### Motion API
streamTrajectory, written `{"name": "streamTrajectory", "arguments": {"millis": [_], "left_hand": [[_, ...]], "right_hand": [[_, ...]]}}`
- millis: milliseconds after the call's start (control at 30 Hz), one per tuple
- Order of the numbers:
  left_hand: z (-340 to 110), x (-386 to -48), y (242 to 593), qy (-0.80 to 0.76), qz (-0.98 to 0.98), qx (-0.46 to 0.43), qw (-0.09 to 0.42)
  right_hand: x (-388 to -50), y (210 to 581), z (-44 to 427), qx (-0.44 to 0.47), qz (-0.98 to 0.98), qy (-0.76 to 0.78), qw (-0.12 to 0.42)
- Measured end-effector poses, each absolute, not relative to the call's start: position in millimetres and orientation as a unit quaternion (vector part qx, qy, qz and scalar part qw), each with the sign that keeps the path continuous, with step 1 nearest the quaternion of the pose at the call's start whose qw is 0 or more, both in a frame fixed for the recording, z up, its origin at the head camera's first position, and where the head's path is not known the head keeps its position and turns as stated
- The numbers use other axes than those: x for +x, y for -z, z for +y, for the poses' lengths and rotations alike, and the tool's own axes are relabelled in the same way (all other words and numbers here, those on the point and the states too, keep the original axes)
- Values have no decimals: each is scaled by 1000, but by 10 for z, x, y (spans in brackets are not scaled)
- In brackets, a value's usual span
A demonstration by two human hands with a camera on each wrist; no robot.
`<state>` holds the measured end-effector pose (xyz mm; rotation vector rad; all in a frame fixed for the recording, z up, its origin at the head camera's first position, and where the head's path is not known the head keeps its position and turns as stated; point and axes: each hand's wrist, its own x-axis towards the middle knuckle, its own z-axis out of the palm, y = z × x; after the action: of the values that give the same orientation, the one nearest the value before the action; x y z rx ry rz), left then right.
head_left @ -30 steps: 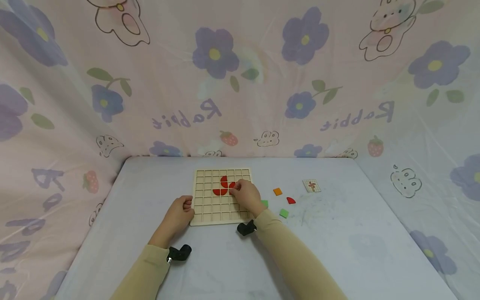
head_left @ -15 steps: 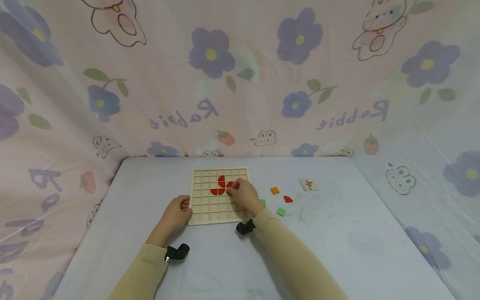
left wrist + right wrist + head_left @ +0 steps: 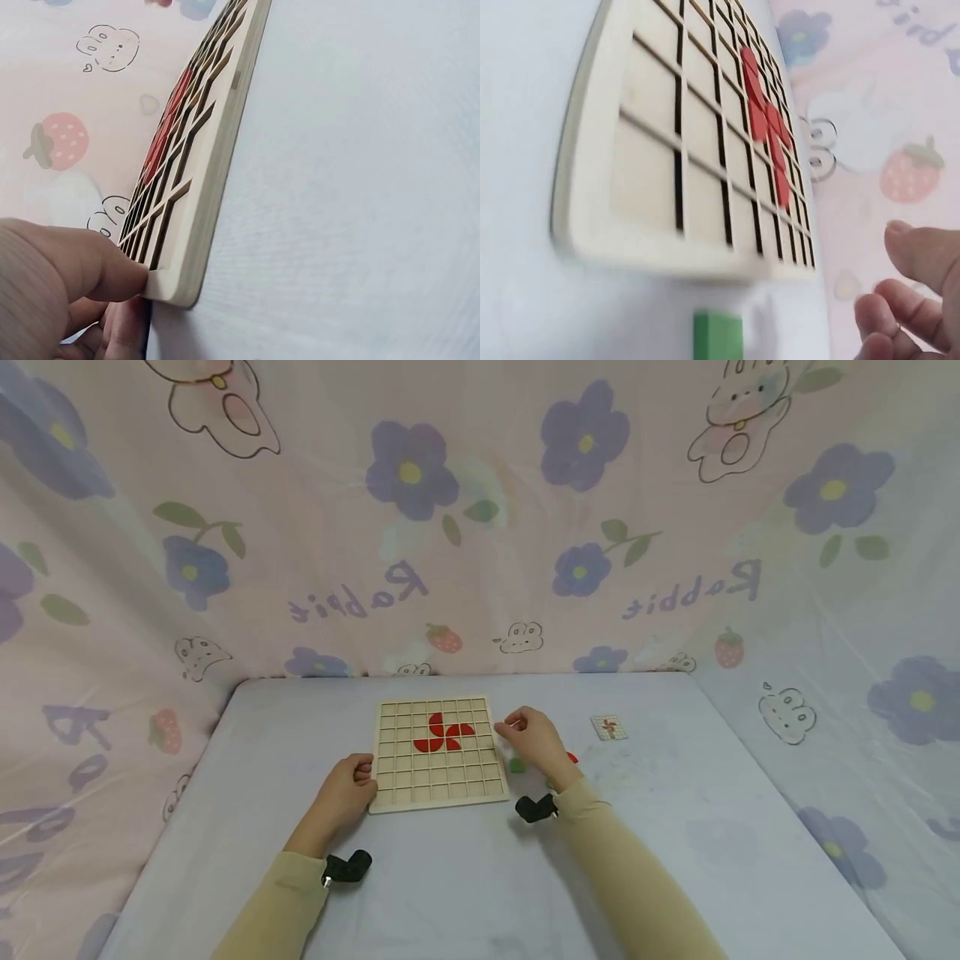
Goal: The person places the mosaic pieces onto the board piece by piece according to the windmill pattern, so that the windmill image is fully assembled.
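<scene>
A square wooden grid board (image 3: 438, 787) lies on the table. Several red quarter-round tiles (image 3: 429, 745) sit in its middle cells as a pinwheel. At the board's left edge is my left hand (image 3: 343, 795); in the left wrist view its thumb (image 3: 112, 274) presses on the frame near a corner, with the other fingers curled at the side. Just right of the board hovers my right hand (image 3: 536, 745). Its thumb (image 3: 922, 251) and fingers are apart in the right wrist view, holding nothing. A green tile (image 3: 517, 765) lies below it. A loose red tile (image 3: 573, 757) shows beside the wrist.
Further right lies a small pattern card (image 3: 609, 727) with a red pinwheel on a grid. A black wrist camera (image 3: 536, 809) sticks out from the right sleeve. Behind the table hangs a printed cloth (image 3: 480, 560). The right hand and forearm hide other loose tiles.
My right hand has let go of a red tile in the lower centre cell and moved right, off the board, over the loose tiles. The left hand stays at the board's edge.
</scene>
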<state>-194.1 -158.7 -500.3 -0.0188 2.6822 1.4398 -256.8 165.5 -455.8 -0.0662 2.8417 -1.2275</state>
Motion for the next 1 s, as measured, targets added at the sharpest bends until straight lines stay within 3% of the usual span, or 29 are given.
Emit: {"name": "streamTrajectory", "arguments": {"millis": [233, 500, 1000], "left_hand": [[-1566, -1935, 5010, -476, 878, -8, 52], [-1574, -1921, 4999, -467, 883, -8, 49], [-1580, -1926, 4998, -468, 882, -9, 45]], "right_hand": [[-2530, 4643, 2030, 3, 930, 366, 21], [-2433, 4675, 2427, 28, 935, 348, 67], [-2413, 4802, 2763, 26, 934, 343, 98]]}}
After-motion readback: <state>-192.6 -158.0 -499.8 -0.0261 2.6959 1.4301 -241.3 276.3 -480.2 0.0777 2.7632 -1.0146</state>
